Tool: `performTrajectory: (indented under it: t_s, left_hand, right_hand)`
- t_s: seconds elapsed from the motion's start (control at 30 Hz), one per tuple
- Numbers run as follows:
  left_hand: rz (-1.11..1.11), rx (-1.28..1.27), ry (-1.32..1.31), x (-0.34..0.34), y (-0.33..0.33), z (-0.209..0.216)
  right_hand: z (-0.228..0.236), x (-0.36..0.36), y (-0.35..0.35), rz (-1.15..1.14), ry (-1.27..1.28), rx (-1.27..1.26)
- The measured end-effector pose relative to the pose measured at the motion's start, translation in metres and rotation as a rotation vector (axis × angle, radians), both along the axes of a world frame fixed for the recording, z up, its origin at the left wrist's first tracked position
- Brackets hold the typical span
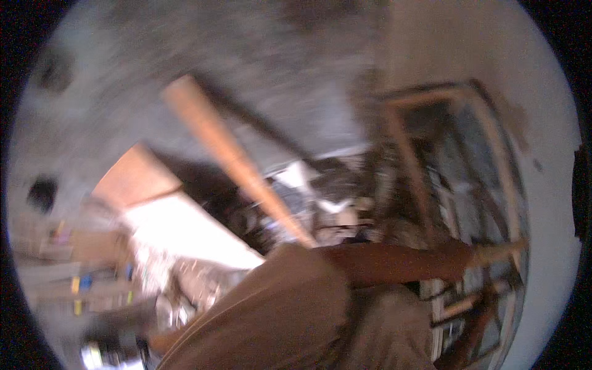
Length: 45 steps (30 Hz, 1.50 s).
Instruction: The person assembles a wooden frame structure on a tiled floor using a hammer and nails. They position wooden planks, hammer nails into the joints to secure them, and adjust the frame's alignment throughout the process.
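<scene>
The whole picture is smeared by motion. A tall wooden frame with glass-like panes [425, 182] stands at the right. My left forearm reaches across to it, and my left hand [493, 253] is at its far-right side rail, with the fingers too blurred to read. Lower down, my right forearm rises from the bottom edge. My right hand [490, 297] is close to a short wooden bar [459, 306] at the lower part of the frame, its grip unclear. Brown cloth of my clothing [290, 296] covers the lower middle and hides what lies behind.
A long wooden plank [228, 151] slants up to the left from the middle. Beside it lies a wide board [185, 228], brown at its far end and pale nearer me. Mixed scraps [336, 203] fill the space between plank and frame. A pale wall [549, 259] borders the right.
</scene>
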State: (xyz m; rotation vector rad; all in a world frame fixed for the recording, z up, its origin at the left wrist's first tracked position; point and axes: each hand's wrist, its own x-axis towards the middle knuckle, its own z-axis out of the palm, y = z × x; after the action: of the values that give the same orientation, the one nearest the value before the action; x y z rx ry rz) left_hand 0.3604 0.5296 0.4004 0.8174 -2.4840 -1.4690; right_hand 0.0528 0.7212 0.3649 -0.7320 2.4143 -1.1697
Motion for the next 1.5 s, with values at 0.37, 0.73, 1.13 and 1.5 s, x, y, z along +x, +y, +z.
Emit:
performTrajectory:
  t_s: [0.37,0.73,1.13,1.5]
  left_hand:
    - [0.079,0.095,-0.379,0.0,-0.125,-0.077]
    - [0.14,-0.126,-0.517,-0.118,-0.176,-0.144]
    - [0.251,-0.167,-0.483,-0.2,-0.194,-0.235]
    - [0.149,0.205,-0.315,-0.203,-0.224,-0.299]
  right_hand:
    - [0.049,0.069,-0.09,-0.156,-0.377,0.072]
    - [-0.041,-0.002,-0.132,-0.19,-0.683,0.172]
    - [-0.135,-0.045,-0.107,-0.235,-0.886,0.255]
    - [-0.153,-0.053,-0.171,0.042,-0.688,0.34]
